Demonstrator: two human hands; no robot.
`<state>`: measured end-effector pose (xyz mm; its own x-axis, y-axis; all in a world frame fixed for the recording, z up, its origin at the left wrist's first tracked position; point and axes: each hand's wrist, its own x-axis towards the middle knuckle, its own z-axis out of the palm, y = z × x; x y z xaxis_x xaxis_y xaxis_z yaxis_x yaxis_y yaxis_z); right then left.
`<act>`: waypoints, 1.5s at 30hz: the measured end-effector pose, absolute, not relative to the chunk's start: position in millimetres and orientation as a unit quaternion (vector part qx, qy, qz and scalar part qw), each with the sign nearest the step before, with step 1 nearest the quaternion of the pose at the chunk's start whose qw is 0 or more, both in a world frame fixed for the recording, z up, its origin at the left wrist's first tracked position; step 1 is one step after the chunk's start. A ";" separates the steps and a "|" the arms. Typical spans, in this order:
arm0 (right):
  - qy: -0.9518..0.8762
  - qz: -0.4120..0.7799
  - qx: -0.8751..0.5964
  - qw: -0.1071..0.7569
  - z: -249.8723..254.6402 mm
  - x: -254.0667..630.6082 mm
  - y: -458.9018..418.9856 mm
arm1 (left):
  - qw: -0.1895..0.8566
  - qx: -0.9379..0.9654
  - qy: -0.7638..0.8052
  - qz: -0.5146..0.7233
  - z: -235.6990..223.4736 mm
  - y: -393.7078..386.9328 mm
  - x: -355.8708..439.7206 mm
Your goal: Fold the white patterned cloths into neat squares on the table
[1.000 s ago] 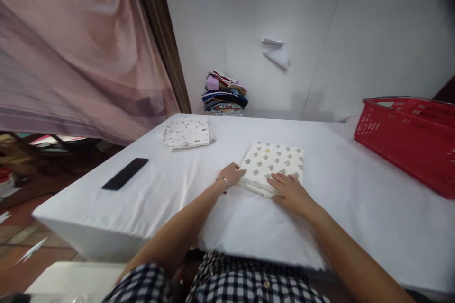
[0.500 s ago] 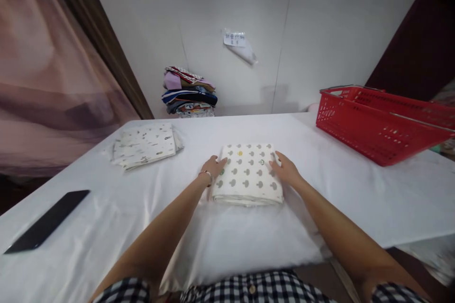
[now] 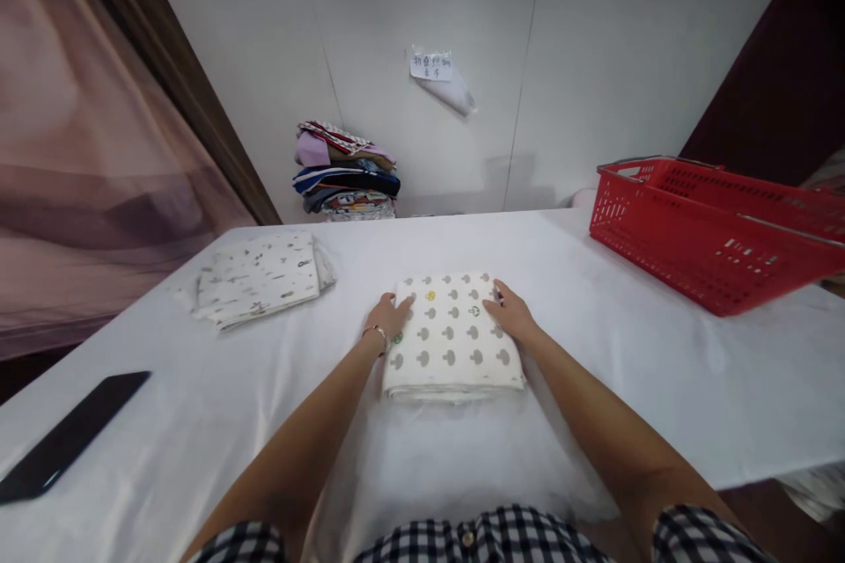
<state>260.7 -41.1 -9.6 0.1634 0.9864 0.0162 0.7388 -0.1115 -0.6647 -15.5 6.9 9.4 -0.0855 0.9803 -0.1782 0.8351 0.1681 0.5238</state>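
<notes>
A folded white cloth printed with rows of grey mushroom-like shapes, a few of them yellow or green, lies in front of me on the white-covered table. My left hand grips its left edge, thumb on top and the other fingers along the side. On the opposite edge, my right hand holds it the same way, thumb resting on the print. The fingertips of both hands are partly hidden by the cloth. Several layers show along its near fold.
Another folded white printed cloth lies at the left. Nearer on that side is a flat black object, perhaps a phone. A stack of folded clothes stands by the wall at the back. A red plastic basket sits at the right.
The cloth appears slightly nearer and further left in the picture, with both hands still on its sides. The whole view has shifted a little too.
</notes>
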 end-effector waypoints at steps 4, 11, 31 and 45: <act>-0.653 0.134 -0.705 0.242 4.6 254.5 -36.2 | 0.239 0.639 0.717 0.146 16.7 9.8 -17.5; -0.719 0.080 -0.670 0.164 13.8 225.4 -9.0 | 0.125 0.776 0.609 0.107 19.4 22.0 11.5; -0.791 0.057 -0.603 0.088 10.6 212.8 -84.2 | 0.085 0.839 0.533 0.062 8.5 -33.8 0.0; -0.720 0.137 -0.612 0.297 -3.9 228.0 -115.3 | 0.211 0.743 0.583 0.254 -2.0 -63.6 -19.0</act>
<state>228.0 -115.3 -3.9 -0.0745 0.9629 0.2593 0.8000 0.2130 -0.5610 -19.0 -63.6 -2.0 0.1922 0.9725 0.1313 0.7587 -0.2322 0.6086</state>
